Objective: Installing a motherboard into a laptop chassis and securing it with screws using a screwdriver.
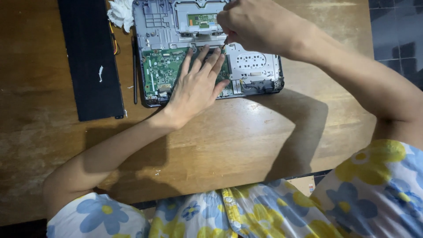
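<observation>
Laptop (pixel 207 48), opened with its inner side up, lies at the far edge of the wooden table (pixel 246 141); all positions below refer to it. Left hand (pixel 196 86) rests flat on its green circuit board (pixel 161 70), fingers (pixel 207 59) spread and pressing down, apparently to steady the laptop against the tool's force. Right hand (pixel 260 26) hovers over its middle, fingers closed in a pinch around a small tool; only the tool tip (pixel 224 44) shows, touching the laptop just beyond the left fingertips, at the seam between board and grey metal frame. Whether it is a screwdriver cannot be told. A black flat panel (pixel 90 57) lies left of the laptop, well apart from both hands, with a thin dark stick (pixel 135 70) between them. A crumpled white cloth (pixel 121 14) sits at the laptop's far left corner.
</observation>
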